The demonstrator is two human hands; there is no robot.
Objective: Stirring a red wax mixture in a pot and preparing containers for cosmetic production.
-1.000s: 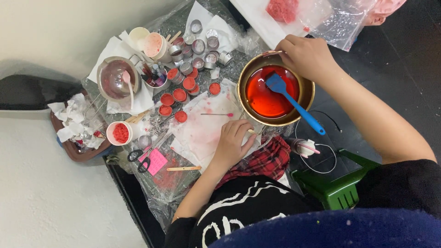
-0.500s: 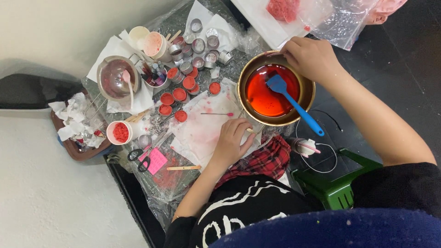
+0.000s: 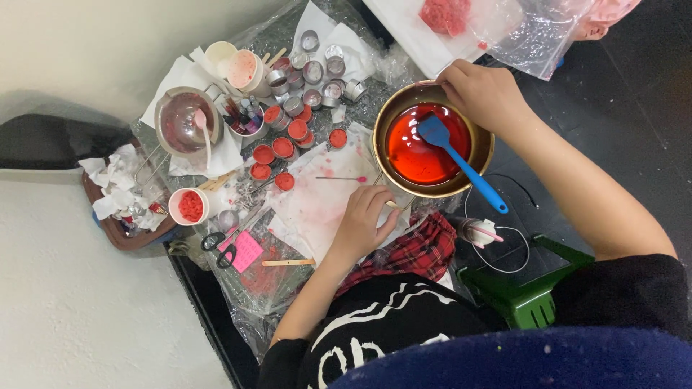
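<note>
Head view, read from left to right: well to the left of our left hand sits a brown tray (image 3: 108,232) heaped with crumpled tissue; nearer it come a white cup of red bits (image 3: 190,206), a pair of scissors (image 3: 220,248) and a pink paper slip (image 3: 248,251); beyond them, farther from us, a metal sieve bowl (image 3: 186,121) rests on paper towels; just left of the hand small round tins filled with red wax (image 3: 282,146) cluster together, with empty tins (image 3: 321,70) beyond them.

Our left hand (image 3: 366,220) lies curled on the stained paper, fingers clenched around what looks like the short handle of the brass pan (image 3: 481,148), touching its near edge; the pan stands between our two hands and holds clear red liquid, with a blue spatula (image 3: 461,164) leaning in it, blade in the liquid, handle free over the right rim; nobody holds the spatula.

Our right hand (image 3: 484,95) grips the pan's far rim, fingers pinched over the edge; past it lies a clear plastic bag (image 3: 537,36) with pink crumbs.

We judge the step to be steadying the pan with both hands; any lift or tilt towards the tins calls for a level, firm two-handed hold, minding the loose spatula, which could slide.
</note>
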